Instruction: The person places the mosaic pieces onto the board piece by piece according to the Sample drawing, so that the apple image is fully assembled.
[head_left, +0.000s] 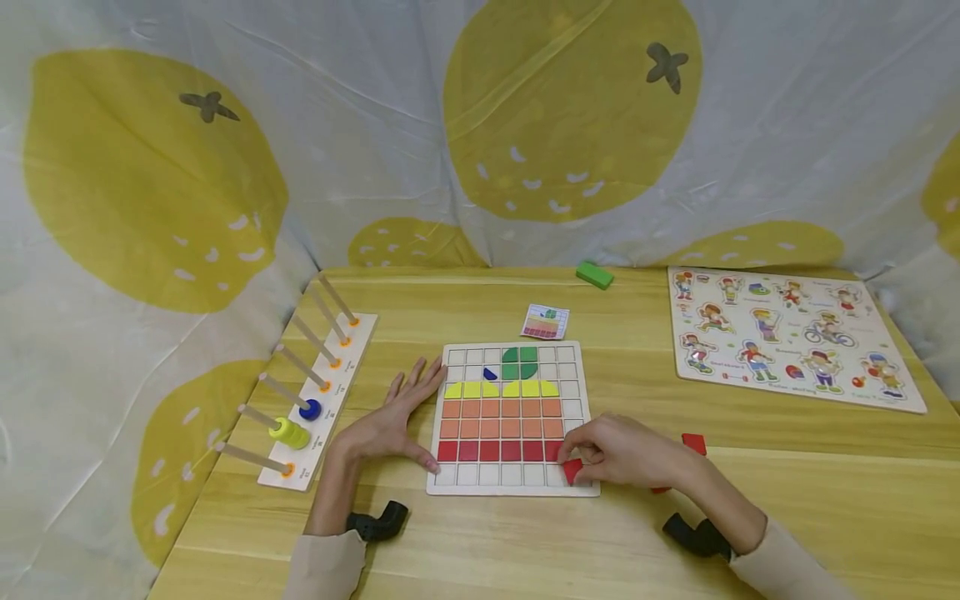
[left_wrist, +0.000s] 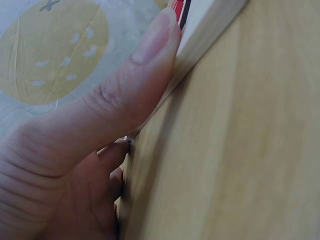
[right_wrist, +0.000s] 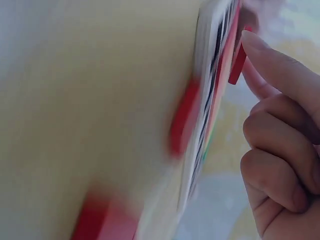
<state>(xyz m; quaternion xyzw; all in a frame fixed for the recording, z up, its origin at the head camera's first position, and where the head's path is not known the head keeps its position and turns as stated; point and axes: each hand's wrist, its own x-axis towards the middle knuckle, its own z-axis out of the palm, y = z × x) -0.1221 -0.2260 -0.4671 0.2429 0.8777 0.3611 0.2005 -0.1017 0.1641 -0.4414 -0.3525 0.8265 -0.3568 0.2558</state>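
A white square grid board (head_left: 487,475) lies on the table, its cells filled with green, blue, yellow, orange and red tiles in rows; the lowest row is bare. My left hand (head_left: 390,421) rests spread along the board's left edge. Its thumb (left_wrist: 145,65) touches the lower left corner. Over the board's lower right, my right hand (head_left: 626,454) pinches a red square tile (head_left: 572,471) between thumb and fingertips, tilted. In the right wrist view the same red tile (right_wrist: 239,67) shows edge-on, with the other fingers curled below.
A small pattern card (head_left: 545,323) lies behind the board. Left stands a peg rack (head_left: 360,342) with yellow and blue rings. A green block (head_left: 595,276) and a picture puzzle board (head_left: 795,333) are farther back. Loose red tiles (head_left: 693,443) lie by the right forearm, one partly hidden.
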